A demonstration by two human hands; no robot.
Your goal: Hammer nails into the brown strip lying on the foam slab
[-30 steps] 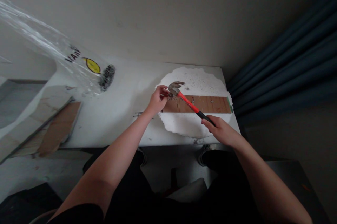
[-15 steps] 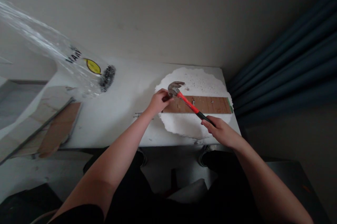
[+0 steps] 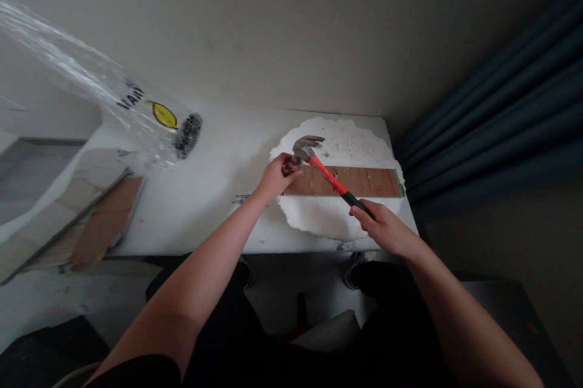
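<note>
Hammer [image 3: 324,169] handle end hidden in right hand [image 3: 385,230], left hand [image 3: 274,175] fingertips' contents unclear

Both bare forearms stretch forward from the bottom of the view, angling in toward each other. The left hand [image 3: 274,176] is out furthest, wrist straight, fingers curled and pinched together at the tips, thumb pressed against them, knuckles facing up. The right hand [image 3: 385,229] sits lower and closer to the body, fingers wrapped tight in a closed fist-like grip, thumb side turned up and to the left, wrist slightly cocked. The two hands are apart, the right arm bent more sharply at the elbow.
</note>
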